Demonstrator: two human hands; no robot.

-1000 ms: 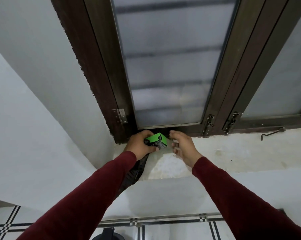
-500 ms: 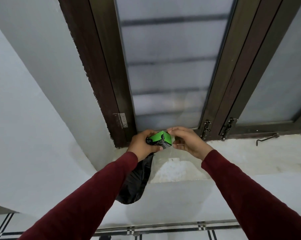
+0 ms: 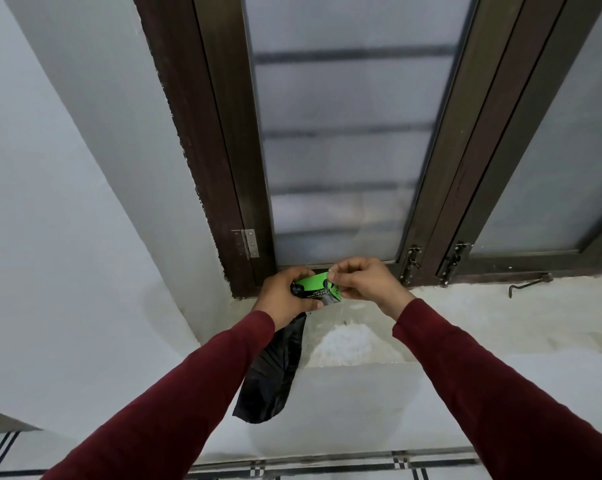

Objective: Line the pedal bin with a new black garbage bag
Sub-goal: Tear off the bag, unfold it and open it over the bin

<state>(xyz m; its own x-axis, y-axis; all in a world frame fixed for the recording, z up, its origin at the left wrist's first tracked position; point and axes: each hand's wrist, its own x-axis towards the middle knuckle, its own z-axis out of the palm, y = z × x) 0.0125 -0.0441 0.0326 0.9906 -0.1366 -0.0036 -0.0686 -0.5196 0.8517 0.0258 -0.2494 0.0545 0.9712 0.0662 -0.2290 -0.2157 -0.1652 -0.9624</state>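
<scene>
Green box [image 3: 316, 288] sits in the left hand's [image 3: 285, 295] grip above the sill [image 3: 500, 320], black bag [image 3: 273, 372] dangling beneath. Right hand [image 3: 362, 280], open a second ago, now pinches the box's flap, so the bag looks ready for the bin, which is out of view.

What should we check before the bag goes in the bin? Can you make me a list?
1. Black bag out of the box: ok, it hangs below the left hand.
2. Left hand holds the green box: ok.
3. Right hand pinches the box end: ok.
4. Bag torn free from the roll: cannot tell.
5. Bag opened up: not ok, it hangs folded.
6. Pedal bin in sight: not ok, out of view.
</scene>
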